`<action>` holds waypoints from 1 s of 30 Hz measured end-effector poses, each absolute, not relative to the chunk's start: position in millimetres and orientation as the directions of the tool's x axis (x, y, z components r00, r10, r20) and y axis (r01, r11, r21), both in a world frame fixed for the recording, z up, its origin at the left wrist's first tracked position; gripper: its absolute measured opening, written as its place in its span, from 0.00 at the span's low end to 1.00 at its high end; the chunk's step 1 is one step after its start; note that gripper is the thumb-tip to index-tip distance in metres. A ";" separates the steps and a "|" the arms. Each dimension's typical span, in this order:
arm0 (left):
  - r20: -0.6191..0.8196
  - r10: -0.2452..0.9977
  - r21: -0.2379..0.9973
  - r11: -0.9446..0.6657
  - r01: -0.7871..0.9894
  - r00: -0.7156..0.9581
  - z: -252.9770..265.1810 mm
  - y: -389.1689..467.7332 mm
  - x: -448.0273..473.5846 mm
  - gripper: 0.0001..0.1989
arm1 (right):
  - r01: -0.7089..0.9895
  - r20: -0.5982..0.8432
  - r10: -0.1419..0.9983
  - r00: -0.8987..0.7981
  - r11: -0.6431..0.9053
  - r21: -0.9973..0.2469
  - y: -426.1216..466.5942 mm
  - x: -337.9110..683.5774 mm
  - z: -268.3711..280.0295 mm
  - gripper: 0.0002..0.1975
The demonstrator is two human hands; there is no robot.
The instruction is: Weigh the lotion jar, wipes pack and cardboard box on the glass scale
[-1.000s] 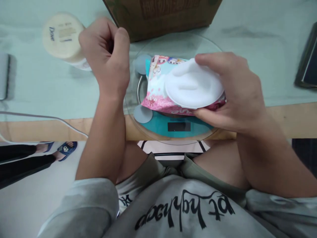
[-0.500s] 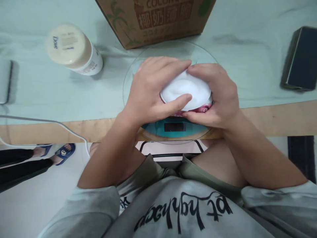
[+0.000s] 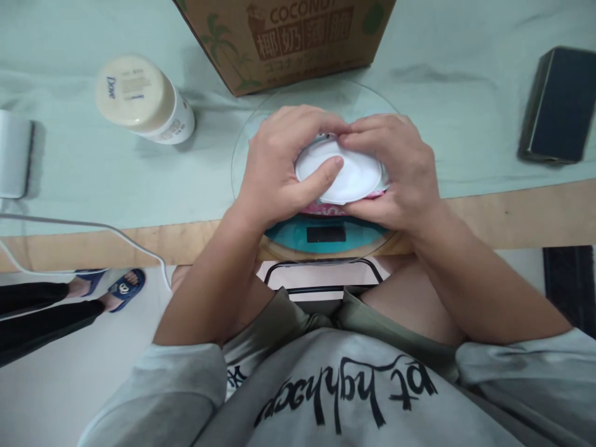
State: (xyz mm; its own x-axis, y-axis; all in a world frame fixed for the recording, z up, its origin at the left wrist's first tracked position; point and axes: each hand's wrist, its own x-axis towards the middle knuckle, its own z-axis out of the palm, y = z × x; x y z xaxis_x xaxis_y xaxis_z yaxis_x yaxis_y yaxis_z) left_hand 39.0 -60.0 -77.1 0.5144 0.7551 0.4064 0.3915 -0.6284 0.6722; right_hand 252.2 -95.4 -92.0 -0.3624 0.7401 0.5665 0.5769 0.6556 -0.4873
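Between my hands is a container with a smooth white oval top [image 3: 361, 177] and a pink patterned side, whose exact kind I cannot make out. My left hand [image 3: 284, 164] wraps its left side, thumb lying across the white top. From the right, my right hand [image 3: 400, 161] curls around it, thumb low on the front edge and fingertips meeting the left hand's at the far rim. Directly below is a round glass kitchen scale [image 3: 279, 239] with a teal base and a dark display [image 3: 326, 234]. Whether the container rests on the glass is hidden.
Behind the scale stands a brown cardboard box [image 3: 298, 49]. A Dove bottle [image 3: 158, 118] is at left, near a white device [image 3: 13, 155] and a cable [image 3: 107, 230]. A dark box [image 3: 559, 105] lies right. Another person's slippered foot [image 3: 125, 288] shows below left.
The white top, which looked dented, now appears flatter and has shifted slightly left with my hands. My left thumb has moved left across it. The view has shifted a little.
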 end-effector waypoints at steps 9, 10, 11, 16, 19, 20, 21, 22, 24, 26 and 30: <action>0.401 0.755 0.617 -0.641 0.456 0.519 -84.9 -62.6 37.2 0.32 | 0.648 0.485 0.796 -0.363 0.589 -0.483 -101.8 255.3 -90.5 0.36; 0.392 0.744 0.605 -0.652 0.457 0.541 -83.7 -63.0 37.4 0.32 | 0.641 0.476 0.801 -0.363 0.585 -0.497 -101.4 256.1 -90.5 0.36; 0.379 0.735 0.593 -0.659 0.462 0.562 -81.8 -63.5 37.8 0.31 | 0.630 0.474 0.802 -0.363 0.587 -0.509 -100.8 256.8 -90.7 0.36; 0.297 0.738 0.541 -0.653 0.531 0.605 -71.5 -66.0 40.4 0.28 | 0.615 0.474 0.802 -0.364 0.589 -0.525 -97.7 257.5 -93.4 0.35; 0.310 0.736 0.536 -0.658 0.529 0.601 -72.3 -64.7 40.9 0.28 | 0.624 0.480 0.801 -0.359 0.588 -0.514 -98.0 257.4 -93.7 0.34; 0.321 0.732 0.540 -0.663 0.518 0.601 -73.7 -63.8 40.8 0.27 | 0.631 0.483 0.801 -0.355 0.586 -0.508 -98.6 257.5 -93.3 0.35; 0.330 0.726 0.545 -0.668 0.506 0.603 -75.2 -62.8 40.6 0.27 | 0.640 0.480 0.803 -0.353 0.582 -0.502 -99.5 257.6 -92.5 0.35; 0.335 0.722 0.551 -0.672 0.496 0.606 -76.9 -61.7 40.4 0.27 | 0.649 0.469 0.808 -0.357 0.576 -0.498 -100.4 257.8 -91.4 0.35; 0.335 0.720 0.558 -0.671 0.488 0.608 -79.9 -60.1 39.9 0.27 | 0.658 0.446 0.817 -0.366 0.566 -0.496 -102.1 257.9 -88.9 0.34; 0.341 0.724 0.555 -0.670 0.493 0.599 -82.3 -59.7 39.7 0.26 | 0.656 0.428 0.824 -0.371 0.559 -0.507 -102.8 257.7 -86.6 0.32; 0.448 0.692 0.527 -0.716 0.457 0.567 -85.4 -62.1 40.3 0.24 | 0.638 0.445 0.816 -0.367 0.570 -0.518 -101.5 256.2 -83.5 0.29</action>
